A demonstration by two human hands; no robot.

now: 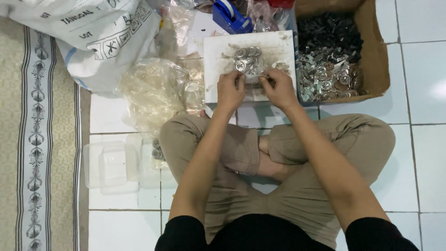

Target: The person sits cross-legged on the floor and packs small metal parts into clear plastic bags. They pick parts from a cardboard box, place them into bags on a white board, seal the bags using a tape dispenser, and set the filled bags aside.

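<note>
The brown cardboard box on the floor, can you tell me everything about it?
The brown cardboard box sits open on the white tiled floor, beside the white board. Its flaps stand up. Dark small parts fill the far half, shiny round metal pieces the near half. Neither hand touches it.

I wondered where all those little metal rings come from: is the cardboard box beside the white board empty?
No, the cardboard box holds a heap of small metal parts, silver ones in front and darker ones behind.

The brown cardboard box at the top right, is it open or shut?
Open: the brown cardboard box has no cover on top, so the silver round metal parts inside show.
</note>
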